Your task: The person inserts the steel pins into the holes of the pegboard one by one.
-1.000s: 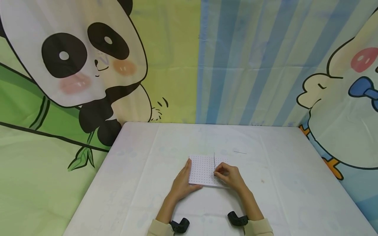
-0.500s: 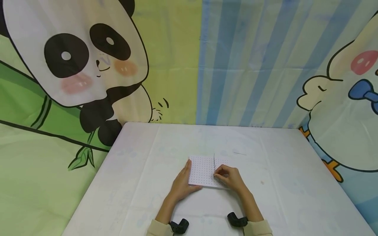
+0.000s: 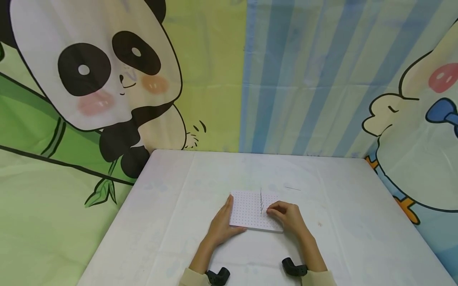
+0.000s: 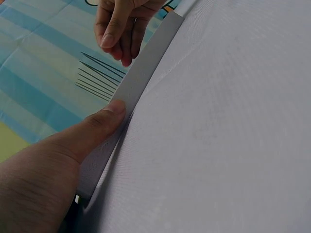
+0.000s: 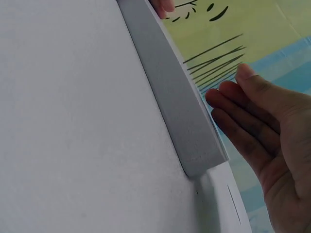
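Observation:
A white board (image 3: 245,214) dotted with a grid of small holes lies on the table. Several thin dark needle-like rods (image 3: 261,203) stand upright from it in one row running front to back. At the board's near left corner is my left hand (image 3: 219,225), fingers straight along the left side. Its thumb (image 4: 102,122) presses the front side of the board in the left wrist view. My right hand (image 3: 289,216) hovers over the board's right part, just right of the rods, fingers loosely bent. The right wrist view shows its thumb apart from the fingertips, nothing between them.
One more thin dark rod (image 3: 292,188) lies on the white-covered table (image 3: 179,206), behind and right of the board. Each wrist wears a black camera mount (image 3: 219,275). A printed cloth (image 3: 211,79) with a panda hangs behind the table's far edge.
My right hand has come away from the front end of the rod row, moving right. The row's near rods now show uncovered. My left hand keeps its place at the board.

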The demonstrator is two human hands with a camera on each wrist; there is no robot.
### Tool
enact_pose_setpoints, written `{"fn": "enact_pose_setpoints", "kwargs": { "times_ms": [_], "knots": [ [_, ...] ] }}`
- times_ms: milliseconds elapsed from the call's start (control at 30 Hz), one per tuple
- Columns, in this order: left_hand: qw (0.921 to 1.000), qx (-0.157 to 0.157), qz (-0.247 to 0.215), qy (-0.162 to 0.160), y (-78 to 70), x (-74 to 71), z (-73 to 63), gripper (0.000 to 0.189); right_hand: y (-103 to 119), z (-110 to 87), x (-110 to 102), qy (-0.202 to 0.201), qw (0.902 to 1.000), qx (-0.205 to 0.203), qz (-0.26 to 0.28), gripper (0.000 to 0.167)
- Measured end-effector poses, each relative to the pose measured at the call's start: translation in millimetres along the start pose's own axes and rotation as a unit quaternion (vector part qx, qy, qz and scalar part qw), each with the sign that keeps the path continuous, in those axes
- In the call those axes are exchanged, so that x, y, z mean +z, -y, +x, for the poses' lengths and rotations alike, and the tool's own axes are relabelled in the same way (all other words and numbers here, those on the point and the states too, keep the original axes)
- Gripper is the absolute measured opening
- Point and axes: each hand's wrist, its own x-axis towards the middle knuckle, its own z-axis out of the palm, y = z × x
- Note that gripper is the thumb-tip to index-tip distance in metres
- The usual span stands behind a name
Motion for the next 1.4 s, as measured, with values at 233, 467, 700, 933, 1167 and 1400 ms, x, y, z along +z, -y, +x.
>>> {"fn": "enact_pose_setpoints", "kwargs": {
  "times_ms": [233,467,700,933,1167,1400],
  "knots": [
    [1.0000,0.005,0.004,-0.006,-0.4,0.1,-0.1,0.115,-15.4,11.2,-21.4,-0.078,0.9961,-0.029,-0.029,0.005],
    [1.0000,-0.005,-0.001,0.002,0.2,0.0,-0.3,0.115,-35.5,25.9,-41.8,-0.152,0.9782,-0.058,-0.130,0.008],
    [1.0000,-0.004,-0.003,-0.001,1.6,-0.5,-0.9,0.115,-57.7,40.0,-49.7,-0.185,0.9694,-0.036,-0.157,0.007],
    [1.0000,0.003,0.000,0.001,3.1,3.1,-1.0,0.115,-77.6,50.1,-46.7,-0.180,0.9721,0.019,-0.149,0.008],
    [1.0000,0.000,-0.005,0.004,0.8,4.9,-2.7,0.115,-87.7,52.4,-44.2,-0.160,0.9727,0.044,-0.162,0.011],
    [1.0000,-0.007,0.000,0.001,0.6,2.5,-0.9,0.116,-86.3,58.5,-43.0,-0.144,0.9738,0.051,-0.168,0.007]
  ]
}}
